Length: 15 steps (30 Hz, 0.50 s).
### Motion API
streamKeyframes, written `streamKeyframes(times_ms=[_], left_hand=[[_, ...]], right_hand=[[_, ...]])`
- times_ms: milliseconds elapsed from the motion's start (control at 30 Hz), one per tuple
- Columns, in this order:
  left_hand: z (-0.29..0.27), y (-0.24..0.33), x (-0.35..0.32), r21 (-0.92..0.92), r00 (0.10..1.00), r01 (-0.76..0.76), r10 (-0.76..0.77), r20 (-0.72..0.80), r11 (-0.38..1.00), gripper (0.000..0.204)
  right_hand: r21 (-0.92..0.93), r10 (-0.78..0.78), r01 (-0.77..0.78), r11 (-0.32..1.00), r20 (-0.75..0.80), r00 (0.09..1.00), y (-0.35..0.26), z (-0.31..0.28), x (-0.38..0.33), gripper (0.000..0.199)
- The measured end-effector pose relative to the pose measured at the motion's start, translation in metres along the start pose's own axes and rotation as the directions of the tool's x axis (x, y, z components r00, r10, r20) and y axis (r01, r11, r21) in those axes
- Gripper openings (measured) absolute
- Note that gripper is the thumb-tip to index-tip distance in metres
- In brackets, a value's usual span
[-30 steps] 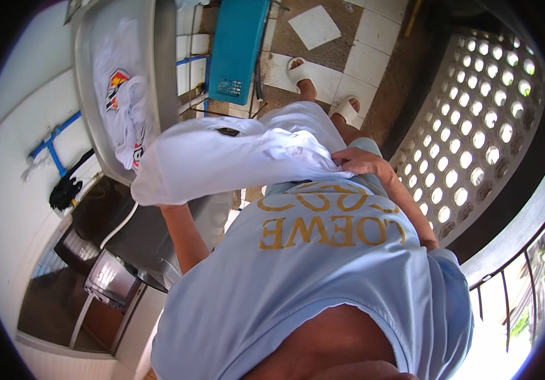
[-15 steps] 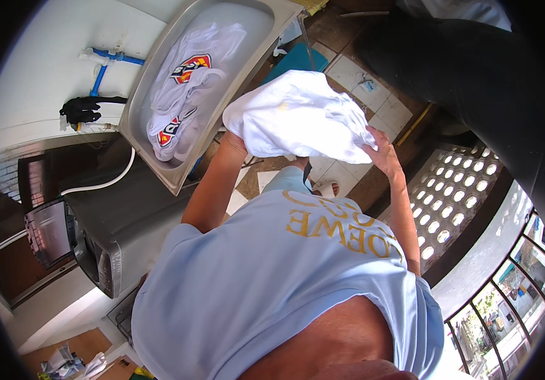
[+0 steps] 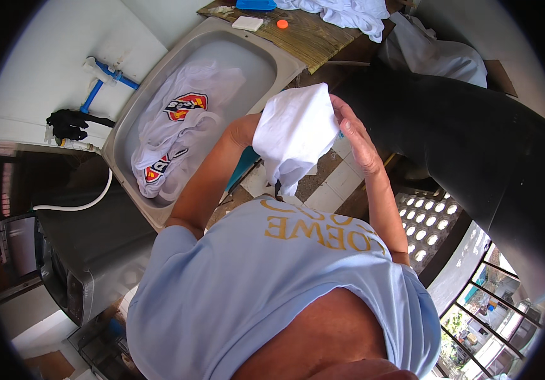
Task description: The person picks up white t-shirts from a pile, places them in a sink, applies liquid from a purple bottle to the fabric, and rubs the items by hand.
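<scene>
1. Both hands hold a bunched white cloth (image 3: 294, 136) in the air, just right of the sink (image 3: 285, 60) and above the tiled floor (image 3: 332, 183), likely so it hangs free.
2. The left hand (image 3: 244, 130) is closed into the cloth's left edge; the right hand (image 3: 354, 136) lies curled over its right side, fingers gripping.
3. White printed garments (image 3: 177, 136) soak in the sink; a soap bar (image 3: 247, 23) rests on the far wooden worktop (image 3: 313, 41).
4. Compared with half a second ago, the cloth is gathered tighter and hangs lower, and the view has swung.
</scene>
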State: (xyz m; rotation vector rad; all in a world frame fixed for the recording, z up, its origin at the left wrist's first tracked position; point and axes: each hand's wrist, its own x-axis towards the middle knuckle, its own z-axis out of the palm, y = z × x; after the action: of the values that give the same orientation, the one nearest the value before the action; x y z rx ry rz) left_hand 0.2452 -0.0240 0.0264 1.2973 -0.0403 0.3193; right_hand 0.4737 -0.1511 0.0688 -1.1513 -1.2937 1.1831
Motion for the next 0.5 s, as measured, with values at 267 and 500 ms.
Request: streamKeyframes(times_ms=[267,500], left_hand=[[-0.072,0.043,0.031,0.099,0.997,0.008,0.000,-0.081,0.995,0.070],[-0.091,0.046,0.063,-0.174,0.885,0.131,-0.194,-0.422,0.976,0.041]], right_hand=[[0.377,0.081,-0.034,0.926,-0.108,0.991,-0.038,-0.025,0.067,0.008],[0.442,0.193,-0.150,0.884,-0.053,0.980,-0.037,-0.051,0.096,0.018]])
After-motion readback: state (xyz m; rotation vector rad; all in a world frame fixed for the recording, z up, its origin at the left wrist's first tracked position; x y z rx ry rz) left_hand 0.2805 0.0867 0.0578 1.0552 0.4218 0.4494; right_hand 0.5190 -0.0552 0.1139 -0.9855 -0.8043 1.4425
